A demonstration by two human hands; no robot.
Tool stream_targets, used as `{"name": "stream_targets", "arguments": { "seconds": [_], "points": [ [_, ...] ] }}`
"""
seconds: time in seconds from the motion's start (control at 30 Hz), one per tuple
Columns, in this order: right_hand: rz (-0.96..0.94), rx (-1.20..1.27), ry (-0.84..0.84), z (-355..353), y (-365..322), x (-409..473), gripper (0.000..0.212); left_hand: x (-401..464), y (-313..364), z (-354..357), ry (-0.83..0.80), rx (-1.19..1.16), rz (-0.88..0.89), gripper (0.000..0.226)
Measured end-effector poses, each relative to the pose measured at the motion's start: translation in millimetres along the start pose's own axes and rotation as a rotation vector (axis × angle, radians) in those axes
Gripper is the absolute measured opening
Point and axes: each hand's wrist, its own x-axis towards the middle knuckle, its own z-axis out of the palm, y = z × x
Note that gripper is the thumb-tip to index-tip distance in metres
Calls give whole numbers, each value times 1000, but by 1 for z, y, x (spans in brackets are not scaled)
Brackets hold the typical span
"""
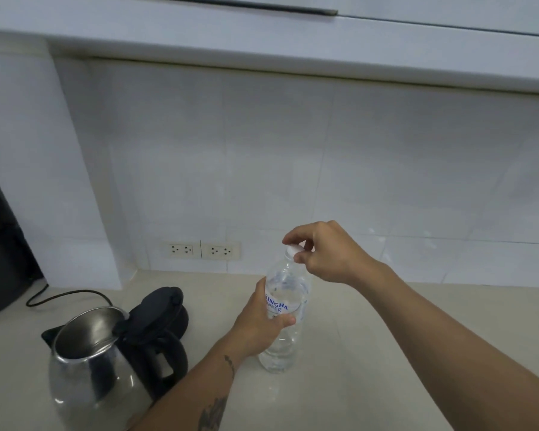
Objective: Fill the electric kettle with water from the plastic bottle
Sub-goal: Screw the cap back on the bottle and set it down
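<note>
A clear plastic water bottle (285, 334) with blue lettering stands upright on the pale countertop (355, 353). My left hand (259, 321) wraps around its middle. My right hand (324, 253) pinches the white cap (294, 251) at the top between thumb and fingers. To the left stands a steel electric kettle (91, 368) with a black handle; its black lid (156, 309) is tipped open and the inside shows bare metal.
A black power cord (66, 295) runs from behind the kettle to a dark appliance (0, 253) at the far left. Two wall sockets (201, 251) sit low on the white tiled wall. A white cabinet overhangs the counter.
</note>
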Motion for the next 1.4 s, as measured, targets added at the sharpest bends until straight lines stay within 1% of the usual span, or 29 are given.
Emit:
{"name": "stream_targets", "arguments": {
  "seconds": [0.13,0.27,0.4,0.47,0.53,0.63,0.73,0.87,0.97,1.2,1.27,1.33,1.4],
  "points": [
    [-33,-83,-78,-4,-4,4,36,0,-1,1,4,0,-13,75],
    [-43,-112,-110,-5,-4,9,37,2,-4,2,12,-10,-21,74],
    [-15,-151,-99,-4,-2,13,29,2,-4,3,1,2,-16,76],
    [-1,-177,-62,-1,-4,13,23,2,-4,3,-2,-12,-15,82],
    [-1,-215,-39,1,-8,11,21,3,-6,3,-6,-20,-20,88],
    [-8,-256,-57,1,-13,12,21,3,-6,1,-13,-13,-17,84],
    [-12,-231,-106,-3,-12,13,17,2,-5,2,-13,-7,-20,81],
    [-77,-201,-148,-8,-11,6,31,4,-7,2,-14,-11,-18,77],
    [-92,-204,-162,-12,-12,5,34,3,-5,2,-16,-3,-8,78],
    [-51,-277,-117,-9,-9,14,20,3,-6,3,-5,17,-17,73],
    [-46,-292,-90,-5,-9,14,24,2,-4,2,-3,10,-18,72],
    [-46,-317,-59,1,-7,12,35,0,-3,2,-6,6,-19,72],
    [-44,-316,-43,5,-4,11,39,-1,-2,2,-8,5,-19,73]
  ]
}}
